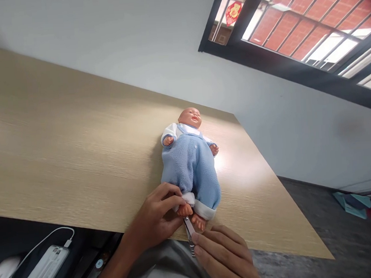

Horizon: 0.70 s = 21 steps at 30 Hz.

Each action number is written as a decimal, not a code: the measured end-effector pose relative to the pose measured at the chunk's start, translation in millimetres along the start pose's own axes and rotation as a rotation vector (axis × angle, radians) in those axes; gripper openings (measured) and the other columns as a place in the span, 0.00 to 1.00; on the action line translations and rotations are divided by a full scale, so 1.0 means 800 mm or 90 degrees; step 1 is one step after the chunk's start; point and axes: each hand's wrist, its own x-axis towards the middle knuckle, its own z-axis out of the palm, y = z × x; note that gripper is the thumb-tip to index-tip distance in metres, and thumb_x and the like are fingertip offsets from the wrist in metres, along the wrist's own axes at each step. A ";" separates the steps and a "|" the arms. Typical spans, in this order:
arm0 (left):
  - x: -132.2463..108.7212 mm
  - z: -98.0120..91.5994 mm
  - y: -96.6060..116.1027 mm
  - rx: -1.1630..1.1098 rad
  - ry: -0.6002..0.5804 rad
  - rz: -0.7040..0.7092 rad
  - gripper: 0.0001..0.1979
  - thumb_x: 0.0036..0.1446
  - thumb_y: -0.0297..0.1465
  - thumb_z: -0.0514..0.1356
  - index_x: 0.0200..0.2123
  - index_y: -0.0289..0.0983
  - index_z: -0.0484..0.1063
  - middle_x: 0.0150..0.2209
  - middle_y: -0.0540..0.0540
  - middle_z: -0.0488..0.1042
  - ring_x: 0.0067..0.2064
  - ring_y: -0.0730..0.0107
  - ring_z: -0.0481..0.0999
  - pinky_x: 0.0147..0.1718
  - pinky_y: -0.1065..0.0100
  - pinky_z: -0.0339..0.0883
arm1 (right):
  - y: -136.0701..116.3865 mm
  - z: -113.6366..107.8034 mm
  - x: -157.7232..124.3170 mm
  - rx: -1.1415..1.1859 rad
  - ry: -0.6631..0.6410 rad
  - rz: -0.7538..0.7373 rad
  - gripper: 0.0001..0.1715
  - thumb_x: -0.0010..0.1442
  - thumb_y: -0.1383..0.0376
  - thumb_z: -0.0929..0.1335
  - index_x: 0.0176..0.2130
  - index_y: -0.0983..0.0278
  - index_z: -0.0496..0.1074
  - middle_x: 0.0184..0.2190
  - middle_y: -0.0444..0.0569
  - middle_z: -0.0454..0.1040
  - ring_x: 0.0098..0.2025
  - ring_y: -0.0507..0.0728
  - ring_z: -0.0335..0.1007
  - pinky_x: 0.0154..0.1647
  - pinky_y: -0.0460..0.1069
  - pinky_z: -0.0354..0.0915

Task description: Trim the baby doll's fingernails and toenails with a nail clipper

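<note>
A baby doll (190, 164) in blue fleece overalls and a white top lies on its back on the wooden table (77, 156), feet toward me. My left hand (159, 214) is closed around the doll's foot (184, 209) on the left side, near its white trouser cuff. Between the fingers of my right hand (225, 253) is a silver nail clipper (189, 233). Its tip is at the toes of that foot; whether it touches them I cannot tell. The doll's other foot (198, 221) lies just to the right, bare.
At lower left, a white power bank (40, 274) with a white cable (48, 234) rests on a dark surface. The table's right edge slants down to a dark floor (297, 216). A barred window (308, 22) is at upper right; teal items (354, 205) lie on the floor.
</note>
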 end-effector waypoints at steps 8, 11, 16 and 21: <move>0.001 -0.001 0.001 0.013 0.004 0.012 0.06 0.62 0.23 0.66 0.41 0.39 0.77 0.42 0.45 0.74 0.42 0.68 0.78 0.43 0.69 0.75 | 0.001 0.012 -0.004 0.018 0.024 -0.019 0.09 0.64 0.79 0.70 0.41 0.68 0.79 0.40 0.52 0.87 0.34 0.52 0.84 0.43 0.49 0.81; 0.002 -0.001 0.002 0.015 0.008 0.020 0.07 0.61 0.22 0.65 0.41 0.38 0.77 0.42 0.45 0.74 0.41 0.68 0.79 0.42 0.69 0.75 | 0.005 0.019 -0.008 0.039 0.036 -0.049 0.09 0.66 0.79 0.69 0.43 0.71 0.79 0.39 0.54 0.86 0.36 0.54 0.84 0.42 0.50 0.81; 0.002 -0.002 0.002 0.015 0.003 0.021 0.07 0.61 0.22 0.65 0.40 0.38 0.76 0.42 0.45 0.74 0.42 0.68 0.79 0.43 0.68 0.75 | 0.003 0.028 -0.015 0.015 0.054 -0.034 0.09 0.64 0.79 0.71 0.41 0.69 0.80 0.39 0.51 0.86 0.32 0.51 0.82 0.44 0.49 0.80; 0.002 -0.001 0.001 0.006 -0.001 0.024 0.09 0.61 0.20 0.64 0.41 0.39 0.76 0.42 0.45 0.74 0.42 0.67 0.79 0.42 0.68 0.76 | 0.003 0.034 -0.015 -0.012 0.040 -0.059 0.08 0.64 0.77 0.72 0.41 0.68 0.81 0.40 0.49 0.87 0.29 0.51 0.80 0.38 0.48 0.80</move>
